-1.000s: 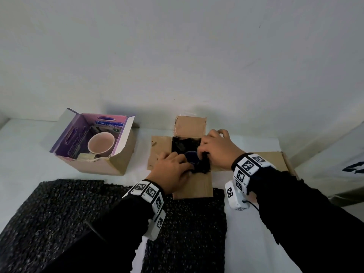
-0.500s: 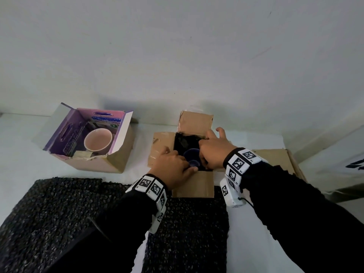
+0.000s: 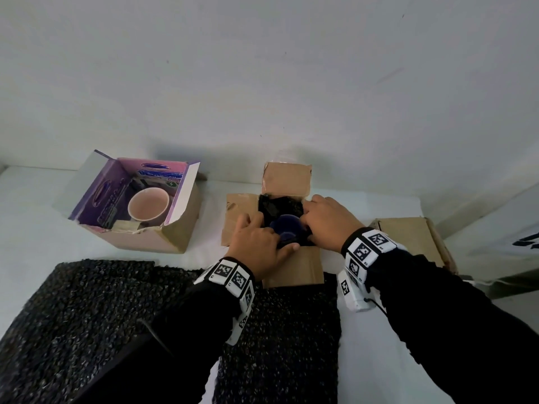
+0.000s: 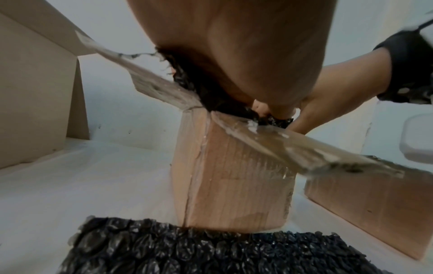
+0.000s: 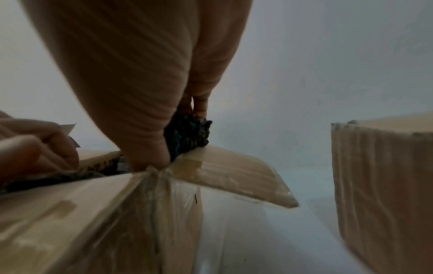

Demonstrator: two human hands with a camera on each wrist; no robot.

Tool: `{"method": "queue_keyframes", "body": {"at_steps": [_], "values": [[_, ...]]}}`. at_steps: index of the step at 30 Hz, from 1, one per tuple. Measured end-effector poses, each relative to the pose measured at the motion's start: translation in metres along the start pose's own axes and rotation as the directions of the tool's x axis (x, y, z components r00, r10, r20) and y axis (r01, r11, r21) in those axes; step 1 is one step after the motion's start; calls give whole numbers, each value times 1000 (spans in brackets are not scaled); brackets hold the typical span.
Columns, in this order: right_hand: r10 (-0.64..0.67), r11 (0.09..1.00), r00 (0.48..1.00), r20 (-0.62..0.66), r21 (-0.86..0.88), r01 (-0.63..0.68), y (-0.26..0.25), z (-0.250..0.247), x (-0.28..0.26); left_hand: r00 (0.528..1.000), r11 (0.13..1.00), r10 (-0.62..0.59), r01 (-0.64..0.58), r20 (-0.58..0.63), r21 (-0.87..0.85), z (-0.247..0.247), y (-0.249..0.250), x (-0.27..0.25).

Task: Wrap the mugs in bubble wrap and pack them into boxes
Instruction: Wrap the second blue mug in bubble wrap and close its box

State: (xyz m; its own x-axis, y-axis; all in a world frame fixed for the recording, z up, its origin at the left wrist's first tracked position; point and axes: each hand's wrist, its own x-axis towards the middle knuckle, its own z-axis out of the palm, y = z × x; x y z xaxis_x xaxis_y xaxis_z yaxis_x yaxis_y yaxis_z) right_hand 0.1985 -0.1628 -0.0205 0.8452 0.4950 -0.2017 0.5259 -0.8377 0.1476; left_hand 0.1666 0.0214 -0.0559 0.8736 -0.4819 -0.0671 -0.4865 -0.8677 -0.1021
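Observation:
A dark blue mug (image 3: 284,230) sits in black bubble wrap (image 3: 277,207) inside the open brown box (image 3: 291,268) at the table's centre. My left hand (image 3: 256,243) reaches in from the near left, fingers curled round the mug's side and thumb lying over the front flap. On the right side my right hand (image 3: 323,220) pinches the wrap; the right wrist view shows its fingers (image 5: 199,103) holding a fold of bubble wrap (image 5: 187,135) at the flap. In the left wrist view the left hand (image 4: 269,109) dips into the box (image 4: 234,185); the mug is hidden there.
A pink mug (image 3: 148,207) stands unwrapped in an open purple-lined box (image 3: 175,231) at the left. A closed brown box (image 3: 408,237) sits at the right. Black bubble wrap sheets (image 3: 87,301) cover the near table, one (image 3: 285,330) under the centre box's front flap. A wall rises close behind.
My hands have drawn slightly apart over the box, so more of the blue mug shows between them. Both stay in the box on the mug and wrap.

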Motion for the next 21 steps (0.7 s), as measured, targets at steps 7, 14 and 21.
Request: {"method": "queue_keyframes", "body": {"at_steps": [7, 14, 21], "values": [[-3, 998, 999, 38, -62, 5, -3, 5, -7, 1000, 999, -29, 29, 8, 17, -3, 6, 3], [128, 988, 991, 40, 77, -131, -11, 17, 4, 1000, 1000, -2, 2, -6, -16, 4, -6, 4], [241, 963, 949, -206, -72, -260, -7, 6, 9, 999, 997, 50, -49, 11, -67, 10, -15, 5]]}}
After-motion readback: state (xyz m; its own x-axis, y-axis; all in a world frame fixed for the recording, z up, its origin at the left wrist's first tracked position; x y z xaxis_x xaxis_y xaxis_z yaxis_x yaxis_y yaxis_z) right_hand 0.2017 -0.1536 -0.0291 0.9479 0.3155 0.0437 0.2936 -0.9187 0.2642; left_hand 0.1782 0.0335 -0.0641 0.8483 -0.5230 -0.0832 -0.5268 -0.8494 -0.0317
